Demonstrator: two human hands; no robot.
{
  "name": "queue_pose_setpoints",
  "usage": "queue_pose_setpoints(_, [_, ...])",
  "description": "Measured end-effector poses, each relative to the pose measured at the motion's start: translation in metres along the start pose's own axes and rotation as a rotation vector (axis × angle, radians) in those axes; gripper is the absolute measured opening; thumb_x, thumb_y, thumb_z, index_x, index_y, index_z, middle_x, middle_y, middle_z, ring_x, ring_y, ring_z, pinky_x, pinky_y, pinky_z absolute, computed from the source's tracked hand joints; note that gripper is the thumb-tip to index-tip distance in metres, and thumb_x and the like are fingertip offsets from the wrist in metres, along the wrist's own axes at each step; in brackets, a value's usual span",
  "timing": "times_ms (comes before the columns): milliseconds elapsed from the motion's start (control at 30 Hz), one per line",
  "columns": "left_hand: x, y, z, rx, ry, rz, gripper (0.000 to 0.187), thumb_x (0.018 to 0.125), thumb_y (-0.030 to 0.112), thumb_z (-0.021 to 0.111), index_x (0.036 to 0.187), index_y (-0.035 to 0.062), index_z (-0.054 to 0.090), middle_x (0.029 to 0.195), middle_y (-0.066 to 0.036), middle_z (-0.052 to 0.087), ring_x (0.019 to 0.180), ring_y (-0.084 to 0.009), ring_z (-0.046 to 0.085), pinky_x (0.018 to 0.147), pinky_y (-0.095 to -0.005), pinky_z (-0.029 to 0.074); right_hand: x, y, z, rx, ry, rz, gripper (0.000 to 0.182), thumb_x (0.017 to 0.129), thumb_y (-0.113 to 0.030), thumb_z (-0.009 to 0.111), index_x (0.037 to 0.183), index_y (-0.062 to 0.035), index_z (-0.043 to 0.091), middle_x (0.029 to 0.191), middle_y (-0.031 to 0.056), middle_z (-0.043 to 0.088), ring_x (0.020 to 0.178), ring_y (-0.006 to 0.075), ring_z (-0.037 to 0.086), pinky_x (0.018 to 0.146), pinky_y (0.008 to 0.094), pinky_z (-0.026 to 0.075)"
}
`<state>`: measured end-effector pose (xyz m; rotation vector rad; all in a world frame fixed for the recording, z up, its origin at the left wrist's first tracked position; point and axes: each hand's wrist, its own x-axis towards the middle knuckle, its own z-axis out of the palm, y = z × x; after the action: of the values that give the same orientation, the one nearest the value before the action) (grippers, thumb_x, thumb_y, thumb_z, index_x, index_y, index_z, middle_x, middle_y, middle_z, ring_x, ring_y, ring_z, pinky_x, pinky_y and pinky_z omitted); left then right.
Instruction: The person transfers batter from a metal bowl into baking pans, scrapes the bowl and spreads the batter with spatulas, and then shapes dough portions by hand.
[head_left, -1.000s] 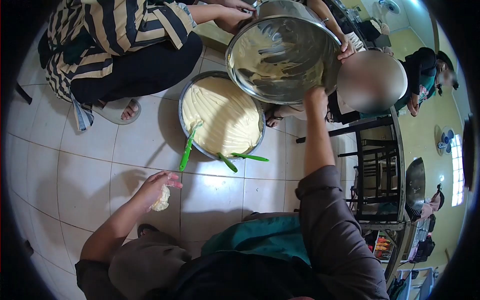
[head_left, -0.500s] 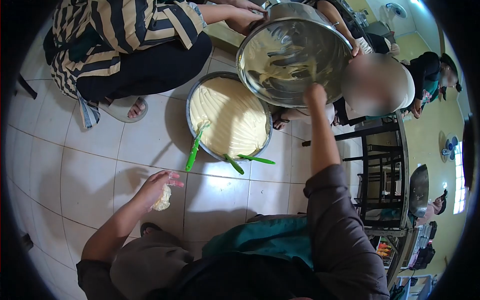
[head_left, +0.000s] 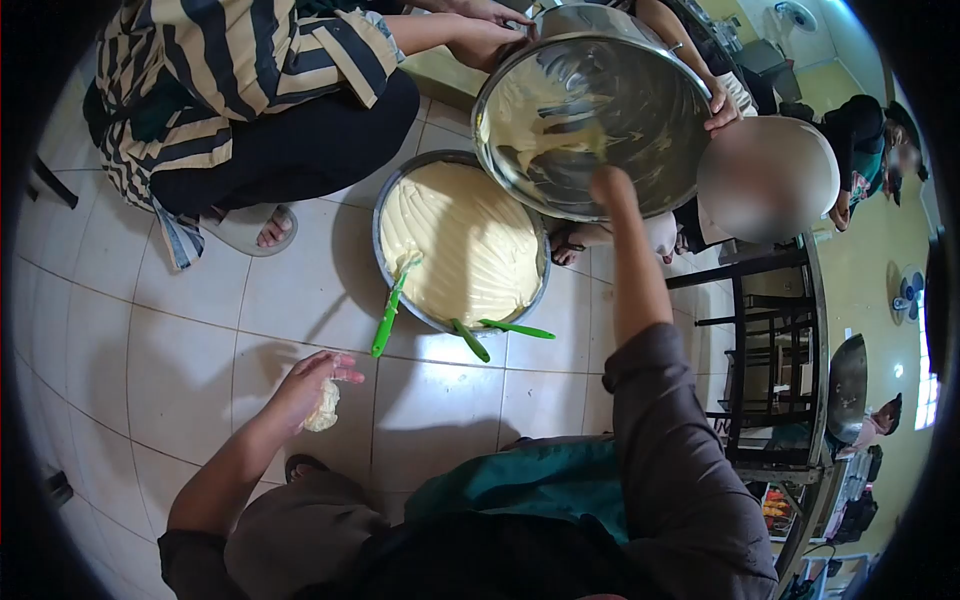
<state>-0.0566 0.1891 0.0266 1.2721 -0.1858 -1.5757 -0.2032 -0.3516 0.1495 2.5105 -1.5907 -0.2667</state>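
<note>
A large metal mixing bowl (head_left: 650, 110), tipped on its side with its mouth towards me, has streaks of pale batter inside. My right hand (head_left: 612, 188) reaches into its mouth, fingers closed around something blurred that I cannot make out. Below stands a wide metal basin (head_left: 378, 225), full of smooth pale batter (head_left: 460, 240). Three green-handled spatulas rest at its near rim: a left spatula (head_left: 388, 318), a middle spatula (head_left: 470, 342) and a right spatula (head_left: 520, 328). Low on the left, my left hand (head_left: 305, 388) holds a pale, creamy lump (head_left: 323, 407) against its palm, fingertips partly stretched out and smeared.
A co-worker in a striped top (head_left: 240, 70) crouches at the upper left, hands at the mixing bowl. Another person's hand (head_left: 722, 105) grips its right side. A dark table (head_left: 815, 330) stands right, with a large wok-like pan (head_left: 848, 390) beyond. White tiles (head_left: 180, 360) cover the floor.
My right hand has shifted slightly left and down inside the mixing bowl. The other person's hand on the bowl's right side shows more fully. My left hand keeps its place.
</note>
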Motion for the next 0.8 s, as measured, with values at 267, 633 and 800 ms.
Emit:
queue_pose_setpoints(267, [-0.001,0.010,0.005,0.035,0.026,0.000,0.029,0.097,0.025,0.040,0.109,0.0041,0.054,0.099,-0.012,0.066,0.082,-0.0127,0.057,0.068,-0.0256,0.045,0.042,-0.032,0.073,0.119,-0.198,-0.019,0.033,0.084,-0.017,0.046,0.106,0.0008,0.064,0.116,0.0219,0.058,0.110,0.0382,0.055,0.089,0.0442,0.047])
queue_pose_setpoints(633, [0.002,0.007,0.006,0.039,0.045,-0.004,0.028,0.096,0.023,0.038,0.110,0.0057,0.055,0.098,-0.010,0.066,0.070,-0.0099,0.053,0.059,-0.0242,0.045,-0.089,-0.044,-0.001,0.301,0.177,-0.005,0.031,0.093,-0.021,0.034,0.100,0.0020,0.053,0.094,0.0287,0.062,0.093,0.0445,0.060,0.081,0.0509,0.047])
queue_pose_setpoints(800, [0.002,0.010,0.003,0.065,0.029,0.018,0.028,0.096,0.022,0.039,0.111,0.0060,0.055,0.099,-0.009,0.066,0.074,-0.0100,0.053,0.065,-0.0245,0.044,-0.112,-0.042,0.066,0.278,0.324,0.046,0.027,0.087,-0.011,0.043,0.110,0.0023,0.048,0.093,0.0273,0.059,0.087,0.0425,0.059,0.076,0.0503,0.048])
